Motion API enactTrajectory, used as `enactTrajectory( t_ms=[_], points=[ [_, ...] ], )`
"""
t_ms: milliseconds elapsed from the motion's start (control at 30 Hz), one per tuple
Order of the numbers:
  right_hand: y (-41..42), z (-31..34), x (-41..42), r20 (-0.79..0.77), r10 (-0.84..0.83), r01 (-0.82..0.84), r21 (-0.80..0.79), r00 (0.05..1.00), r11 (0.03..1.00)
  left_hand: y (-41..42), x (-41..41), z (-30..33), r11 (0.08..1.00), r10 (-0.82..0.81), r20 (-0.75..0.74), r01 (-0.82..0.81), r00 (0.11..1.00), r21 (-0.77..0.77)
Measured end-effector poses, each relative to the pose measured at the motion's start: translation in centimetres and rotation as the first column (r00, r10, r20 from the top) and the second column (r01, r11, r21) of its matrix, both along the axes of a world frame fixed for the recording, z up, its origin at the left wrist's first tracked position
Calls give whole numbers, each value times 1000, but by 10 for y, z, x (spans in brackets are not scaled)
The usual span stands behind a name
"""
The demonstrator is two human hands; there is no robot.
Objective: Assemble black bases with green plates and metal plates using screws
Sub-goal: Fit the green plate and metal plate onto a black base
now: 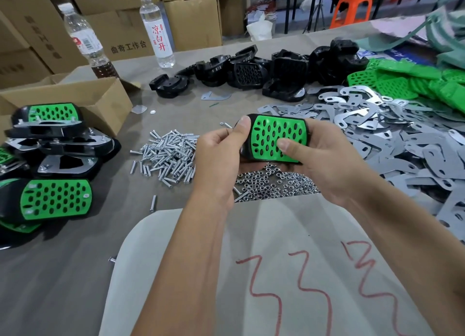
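Both hands hold one black base with a green perforated plate (278, 137) on its top face, above the table's middle. My left hand (221, 154) grips its left end, thumb on the rim. My right hand (324, 159) grips the right end, thumb pressing on the green plate. Loose screws (168, 154) lie in a pile left of the hands, and nuts (274, 184) lie just below them. Grey metal plates (377, 124) are heaped on the right. Bare black bases (264, 69) sit at the back, with green plates (402, 81) at the back right.
Finished assemblies (50, 159) are stacked at the left beside an open cardboard box (75, 96). Two water bottles (156, 26) stand at the back left before stacked cartons. A white sheet with red scribbles (276, 272) covers the near table edge.
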State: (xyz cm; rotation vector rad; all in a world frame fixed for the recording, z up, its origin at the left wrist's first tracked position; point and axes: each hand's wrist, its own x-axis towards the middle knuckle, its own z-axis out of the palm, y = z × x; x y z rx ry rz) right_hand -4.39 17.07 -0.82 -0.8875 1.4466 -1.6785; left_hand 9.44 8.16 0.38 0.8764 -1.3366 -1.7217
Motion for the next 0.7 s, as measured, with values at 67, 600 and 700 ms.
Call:
enactTrajectory(
  t_ms=[67, 600, 700],
  points=[
    [0, 0, 0, -2, 3, -3, 2, 1000, 1000, -1, 0, -1, 1000, -27, -3, 27, 1000, 10],
    [5, -6, -15, 24, 205, -200, -135, 979, 971, 1, -3, -10, 998, -38, -9, 38, 999, -52],
    [4, -6, -16, 153, 246, -232, -106, 957, 967, 0, -6, -10, 995, 59, 18, -58, 998, -81]
  ],
)
